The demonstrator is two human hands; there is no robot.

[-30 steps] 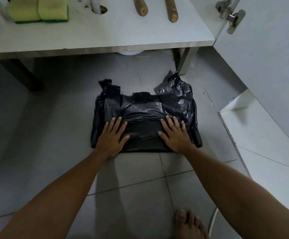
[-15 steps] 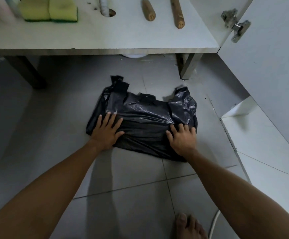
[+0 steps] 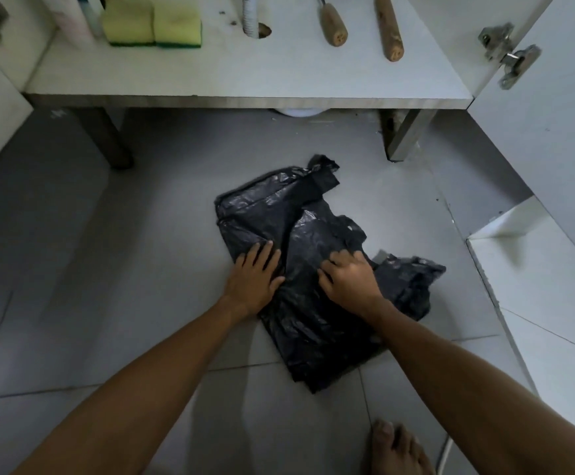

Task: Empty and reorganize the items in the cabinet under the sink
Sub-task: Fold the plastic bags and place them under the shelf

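Note:
A crumpled black plastic bag lies flat on the grey tiled floor in front of the open cabinet. My left hand presses on the bag's left part with straight fingers. My right hand sits on the middle of the bag, its fingers curled into the plastic and bunching it. The bag's handles point toward the cabinet, and one corner spreads out to the right.
The cabinet floor shelf carries two yellow-green sponges, a white pipe and two wooden handles. The open cabinet door with a hinge stands at the right. My bare foot is at the bottom.
The bag has turned and slid to the right and toward me. My right hand went from pressing flat to curling into the plastic. My left hand moved inward, close to the right one.

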